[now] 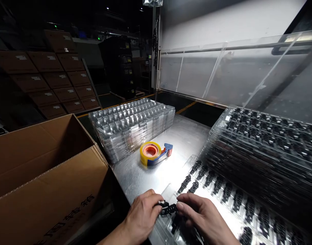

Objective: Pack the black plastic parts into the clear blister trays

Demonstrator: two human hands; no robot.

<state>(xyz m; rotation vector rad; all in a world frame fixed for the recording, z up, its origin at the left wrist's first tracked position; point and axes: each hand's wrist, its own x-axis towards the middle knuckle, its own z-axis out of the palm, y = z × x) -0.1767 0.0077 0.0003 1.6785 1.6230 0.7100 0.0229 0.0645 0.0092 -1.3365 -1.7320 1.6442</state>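
Note:
My left hand (144, 214) is closed in a pinch on a small black part (164, 205) at the lower middle of the view. Close by, my right hand (203, 214) has its thumb and fingers together on the end of another black part (170, 209). The two parts lie side by side between my fingertips, and I cannot tell whether they touch. Below and beyond my hands is a clear plastic tray (194, 159) with rows of similar slim black parts (218, 185). Some of the tray is hidden under my right hand.
An open cardboard box (51, 177) stands at the left. A stack of clear trays (135, 131) sits at the back of the metal table (130, 177), with a tape dispenser (156, 154) before it. Filled trays (263, 136) rise at the right. Cartons (51, 75) are piled farther off.

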